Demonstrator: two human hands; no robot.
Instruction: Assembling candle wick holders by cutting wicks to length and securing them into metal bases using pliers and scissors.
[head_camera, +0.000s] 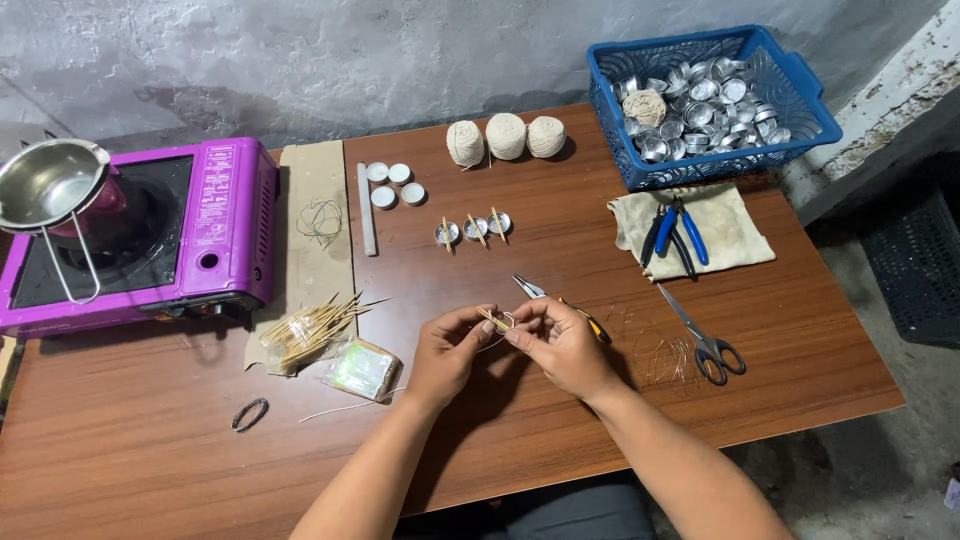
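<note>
My left hand (447, 350) and my right hand (557, 343) meet over the middle of the brown wooden table (150, 430). Together they pinch a short wooden stick (493, 320) with a thin pale string looped around it. Behind my right hand lie needle-nose pliers (535, 291) with a yellow and black handle. Three small metal cups with sticks laid across them (473, 228) stand in a row farther back.
Three balls of twine (505, 137) and four white wax discs (393, 184) sit at the back. A blue basket (800, 118) holds several metal cups. Blue pliers (676, 232) rest on a cloth, scissors (706, 342) lie right. A purple stove (215, 225) carries a steel pot (45, 180); loose sticks (310, 330) lie left.
</note>
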